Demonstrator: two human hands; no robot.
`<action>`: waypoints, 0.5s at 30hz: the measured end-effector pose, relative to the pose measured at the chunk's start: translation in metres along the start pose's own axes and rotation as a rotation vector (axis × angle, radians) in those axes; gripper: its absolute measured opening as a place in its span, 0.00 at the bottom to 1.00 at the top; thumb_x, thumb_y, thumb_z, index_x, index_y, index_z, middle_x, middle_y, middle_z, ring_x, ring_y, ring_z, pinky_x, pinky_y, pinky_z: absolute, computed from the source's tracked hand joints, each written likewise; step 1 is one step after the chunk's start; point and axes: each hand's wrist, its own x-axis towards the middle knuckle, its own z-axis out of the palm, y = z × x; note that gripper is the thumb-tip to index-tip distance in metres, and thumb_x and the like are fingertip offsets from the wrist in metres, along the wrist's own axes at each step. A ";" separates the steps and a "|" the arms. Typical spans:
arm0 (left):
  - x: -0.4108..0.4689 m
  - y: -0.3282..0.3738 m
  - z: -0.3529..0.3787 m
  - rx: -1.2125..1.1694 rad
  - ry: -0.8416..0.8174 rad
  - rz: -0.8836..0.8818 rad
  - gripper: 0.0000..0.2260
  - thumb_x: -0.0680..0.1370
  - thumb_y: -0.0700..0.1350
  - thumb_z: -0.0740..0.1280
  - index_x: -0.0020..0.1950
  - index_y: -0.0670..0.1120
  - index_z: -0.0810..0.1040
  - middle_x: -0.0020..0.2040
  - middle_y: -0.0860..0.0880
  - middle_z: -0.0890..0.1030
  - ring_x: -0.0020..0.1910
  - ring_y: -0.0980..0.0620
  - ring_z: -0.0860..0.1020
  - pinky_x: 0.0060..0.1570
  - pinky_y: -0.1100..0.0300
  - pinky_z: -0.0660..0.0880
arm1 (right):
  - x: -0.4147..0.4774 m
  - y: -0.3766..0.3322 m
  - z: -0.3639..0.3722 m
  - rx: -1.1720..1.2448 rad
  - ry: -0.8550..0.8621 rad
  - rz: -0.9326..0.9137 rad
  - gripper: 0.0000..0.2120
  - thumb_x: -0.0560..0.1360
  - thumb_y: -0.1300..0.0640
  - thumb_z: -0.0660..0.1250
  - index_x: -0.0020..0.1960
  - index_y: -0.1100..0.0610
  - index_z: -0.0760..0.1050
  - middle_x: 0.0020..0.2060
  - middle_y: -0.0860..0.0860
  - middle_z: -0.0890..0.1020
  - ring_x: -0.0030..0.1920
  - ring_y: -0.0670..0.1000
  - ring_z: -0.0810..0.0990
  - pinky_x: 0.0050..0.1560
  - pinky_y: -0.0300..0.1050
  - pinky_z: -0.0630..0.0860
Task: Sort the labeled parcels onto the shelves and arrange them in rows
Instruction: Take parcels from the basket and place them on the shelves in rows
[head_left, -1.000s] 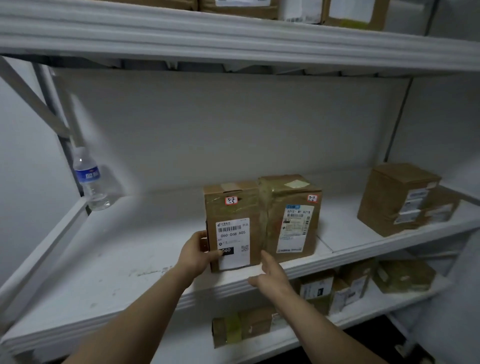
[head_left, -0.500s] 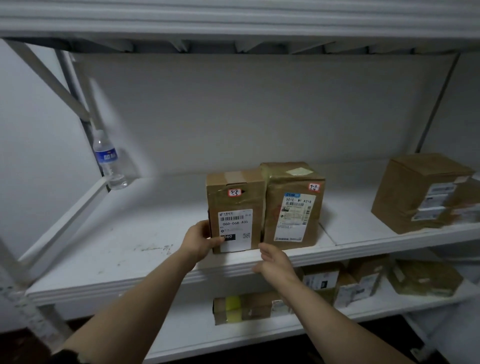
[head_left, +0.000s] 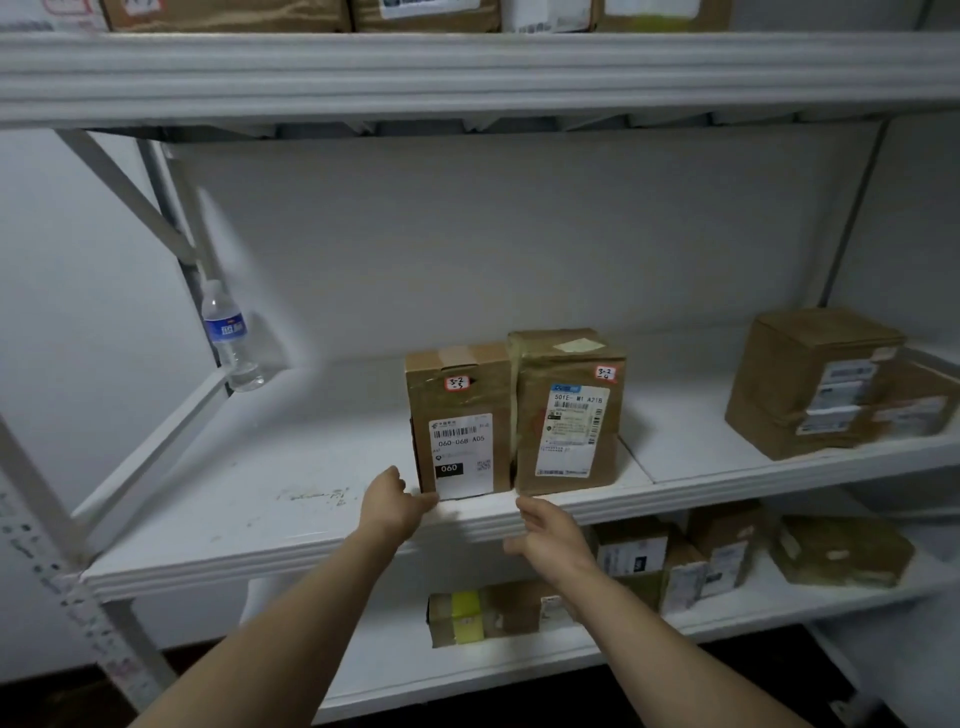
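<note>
Parcel (head_left: 460, 421) upright on shelf (head_left: 260, 493); L hand (head_left: 392, 501) at its bottom-left corner.

middle shelf (head_left: 249, 519): everything except the last line sits on it
left parcel (head_left: 460, 421): upright near the front edge, touching the right parcel (head_left: 569, 410) at its 3 o'clock
water bottle (head_left: 232, 338): back corner, 10 o'clock from that pair
stacked boxes (head_left: 810, 384): well apart at 3 o'clock
lower shelf (head_left: 384, 670): more parcels (head_left: 483, 613), 6 o'clock under the pair

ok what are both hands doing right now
Left hand: open, fingertips at the 060 parcel base, no grip.
Right hand: open, holding nothing.
</note>
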 end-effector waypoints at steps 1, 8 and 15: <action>-0.008 -0.002 0.000 0.020 0.022 0.000 0.18 0.75 0.38 0.69 0.37 0.50 0.60 0.40 0.50 0.71 0.43 0.47 0.71 0.45 0.56 0.68 | -0.007 0.001 -0.002 0.011 0.022 0.002 0.30 0.73 0.72 0.66 0.73 0.59 0.64 0.69 0.54 0.70 0.69 0.52 0.68 0.64 0.39 0.66; -0.070 -0.017 0.008 0.106 -0.106 0.146 0.15 0.76 0.38 0.64 0.62 0.40 0.75 0.55 0.42 0.79 0.54 0.43 0.78 0.50 0.58 0.73 | -0.080 0.022 -0.007 0.049 0.254 0.018 0.27 0.72 0.70 0.68 0.70 0.60 0.68 0.67 0.55 0.72 0.68 0.52 0.70 0.67 0.45 0.68; -0.162 -0.025 0.034 0.379 -0.521 0.379 0.08 0.75 0.39 0.65 0.36 0.41 0.74 0.38 0.41 0.74 0.39 0.45 0.75 0.40 0.56 0.69 | -0.195 0.072 -0.005 0.119 0.512 0.162 0.24 0.75 0.65 0.68 0.70 0.58 0.69 0.69 0.54 0.71 0.68 0.53 0.69 0.62 0.41 0.67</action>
